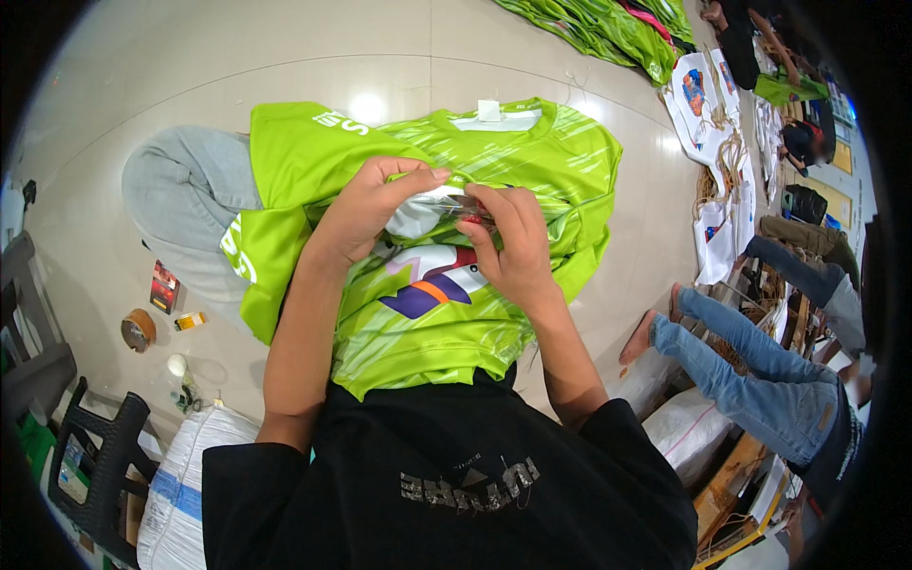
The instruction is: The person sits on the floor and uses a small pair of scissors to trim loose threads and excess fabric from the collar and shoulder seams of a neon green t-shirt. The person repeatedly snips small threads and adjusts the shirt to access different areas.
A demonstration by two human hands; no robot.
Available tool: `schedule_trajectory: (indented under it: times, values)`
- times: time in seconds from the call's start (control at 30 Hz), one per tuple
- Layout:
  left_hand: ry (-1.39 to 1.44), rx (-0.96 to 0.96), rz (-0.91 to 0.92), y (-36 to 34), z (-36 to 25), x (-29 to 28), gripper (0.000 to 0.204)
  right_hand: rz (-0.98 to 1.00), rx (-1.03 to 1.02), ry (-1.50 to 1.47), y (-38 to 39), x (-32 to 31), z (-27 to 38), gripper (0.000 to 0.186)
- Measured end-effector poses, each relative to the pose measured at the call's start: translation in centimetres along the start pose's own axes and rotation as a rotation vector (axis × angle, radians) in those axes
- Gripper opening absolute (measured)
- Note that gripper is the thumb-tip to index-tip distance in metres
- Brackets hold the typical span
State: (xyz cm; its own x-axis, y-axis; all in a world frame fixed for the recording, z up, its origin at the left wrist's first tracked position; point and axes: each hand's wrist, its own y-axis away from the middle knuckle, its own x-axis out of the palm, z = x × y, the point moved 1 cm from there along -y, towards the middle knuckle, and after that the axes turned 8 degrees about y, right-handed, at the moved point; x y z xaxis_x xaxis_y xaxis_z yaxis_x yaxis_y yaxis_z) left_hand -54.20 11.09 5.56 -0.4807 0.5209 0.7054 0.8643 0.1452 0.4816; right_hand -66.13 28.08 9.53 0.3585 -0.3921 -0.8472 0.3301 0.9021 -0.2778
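Note:
A lime-green jersey (570,142) with white streaks lies spread across my lap, its white-lined collar and label at the far side. A purple, orange and white print (432,294) shows on its front. My left hand (366,204) is closed on a folded edge of the jersey, thumb and fingers pinching the cloth. Facing it, my right hand (513,237) pinches at the same bunched part. Between the hands the white inner side shows, with a small shiny dark-and-red patch I cannot make out.
On the tiled floor at left lie a small dark-red box (163,287), a roll of brown tape (139,330) and a yellow item (190,321). A white sack (176,484) and black plastic chair (100,465) stand near left. More green jerseys (608,33) lie far off; people work at right.

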Motion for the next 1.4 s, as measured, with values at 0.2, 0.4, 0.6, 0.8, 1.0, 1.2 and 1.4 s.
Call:
schedule_trajectory:
  times: [0.2,0.4,0.6,0.8,1.0,1.2,1.4]
  values:
    - [0.012,0.002,-0.009,-0.1,0.2,0.1,0.017,-0.034,0.024,0.007,-0.3,0.7,0.6,0.038]
    - [-0.017,-0.009,0.01,-0.1,0.3,-0.1,0.017,-0.024,0.011,0.041,-0.5,0.7,0.6,0.034]
    - [0.003,0.005,0.004,-0.2,0.4,-0.1,0.02,-0.01,-0.002,0.043,-0.7,0.5,0.5,0.033]
    - [-0.025,0.016,0.001,-0.2,0.4,-0.1,0.018,0.007,-0.007,0.031,-0.9,0.1,0.5,0.033]
    - [-0.04,0.001,0.012,-0.2,0.4,-0.2,0.017,0.018,-0.018,0.047,-1.0,0.1,0.5,0.034]
    - [-0.035,-0.004,0.006,-0.2,0.5,-0.1,0.017,0.022,-0.022,0.056,-1.1,-0.1,0.4,0.032]
    - [-0.059,0.015,0.015,-0.2,0.5,-0.1,0.018,0.026,-0.044,0.058,-1.3,-0.2,0.4,0.031]
